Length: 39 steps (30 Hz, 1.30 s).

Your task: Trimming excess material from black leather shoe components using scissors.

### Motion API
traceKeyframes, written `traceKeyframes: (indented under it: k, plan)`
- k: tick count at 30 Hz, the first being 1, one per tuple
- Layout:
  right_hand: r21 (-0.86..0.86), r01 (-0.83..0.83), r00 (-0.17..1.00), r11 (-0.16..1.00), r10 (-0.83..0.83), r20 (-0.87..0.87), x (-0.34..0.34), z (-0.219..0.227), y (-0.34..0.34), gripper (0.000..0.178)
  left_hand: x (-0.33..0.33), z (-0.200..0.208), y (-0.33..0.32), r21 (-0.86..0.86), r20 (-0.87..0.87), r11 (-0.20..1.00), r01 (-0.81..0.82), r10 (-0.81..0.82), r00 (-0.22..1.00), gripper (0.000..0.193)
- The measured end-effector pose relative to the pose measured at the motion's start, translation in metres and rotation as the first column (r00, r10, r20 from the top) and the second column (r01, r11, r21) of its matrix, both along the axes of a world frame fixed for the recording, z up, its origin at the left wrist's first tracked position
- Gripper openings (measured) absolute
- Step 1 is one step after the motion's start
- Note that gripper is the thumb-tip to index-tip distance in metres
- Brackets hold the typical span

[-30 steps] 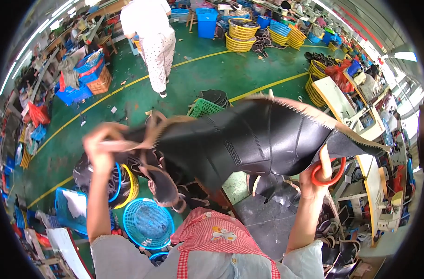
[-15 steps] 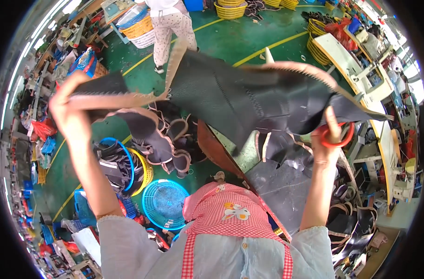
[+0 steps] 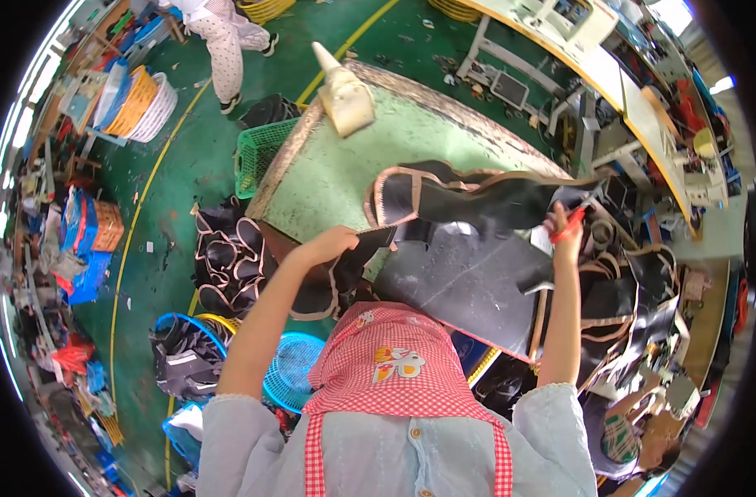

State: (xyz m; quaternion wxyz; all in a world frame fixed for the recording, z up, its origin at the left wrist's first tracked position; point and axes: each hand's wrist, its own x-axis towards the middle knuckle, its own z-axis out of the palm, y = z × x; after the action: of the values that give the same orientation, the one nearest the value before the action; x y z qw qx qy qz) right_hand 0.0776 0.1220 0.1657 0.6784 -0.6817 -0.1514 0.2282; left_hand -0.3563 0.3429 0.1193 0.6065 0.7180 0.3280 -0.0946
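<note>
A long black leather-like piece with tan edging [image 3: 477,203] stretches over the near right part of the worktable. My left hand [image 3: 332,244] is closed on a black end at its left, fingers pinching the edge. Red-handled scissors [image 3: 570,222] are in my right hand [image 3: 566,236], blades pointing up and to the right. That hand is at the right end of the piece; whether it also grips the material I cannot tell. Under the piece lies a dark grey board [image 3: 469,277] on the green tabletop [image 3: 328,182].
A pale cone-shaped stand [image 3: 345,103] rises from the table's far corner. More black pieces with tan edging hang at the left [image 3: 229,265] and lie at the right [image 3: 614,294]. A blue basket [image 3: 293,373] is below left. Another person [image 3: 224,54] walks at the far left.
My hands have brought the raised black piece down over the table, and the left hand has come in toward the middle. The view has shifted, showing more of the tabletop.
</note>
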Motion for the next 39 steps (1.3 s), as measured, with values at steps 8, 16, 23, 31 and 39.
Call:
traceKeyframes:
  k: [8, 16, 23, 31, 39]
  plan:
    - [-0.139, -0.664, 0.689, 0.735, 0.528, -0.497, -0.156, -0.072, -0.063, 0.059, 0.038, -0.017, -0.026, 0.223, -0.207, 0.974, 0.051, -0.004, 0.978, 0.032]
    - [-0.444, -0.790, 0.600, 0.424, 0.685, -0.413, -0.192, -0.038, 0.000, 0.054, 0.031, 0.001, -0.035, 0.192, -0.177, 0.977, -0.088, 0.122, 0.977, 0.030]
    - [0.066, -0.747, 0.566, 0.662, 0.685, -0.459, -0.214, -0.014, 0.015, 0.035, 0.012, 0.033, -0.020, 0.114, 0.330, 0.798, -0.592, 0.532, 0.780, 0.020]
    - [0.205, -0.550, 0.764, 0.809, 0.587, -0.268, -0.250, 0.071, 0.094, 0.031, 0.061, 0.161, 0.009, -0.409, 0.743, 0.864, -0.293, 0.502, 0.443, 0.065]
    - [0.286, -0.147, 0.976, 0.947, 0.091, 0.200, -0.144, 0.207, 0.067, 0.025, 0.001, -0.014, -0.044, 0.191, 0.148, 0.925, 0.329, -0.358, 0.922, 0.047]
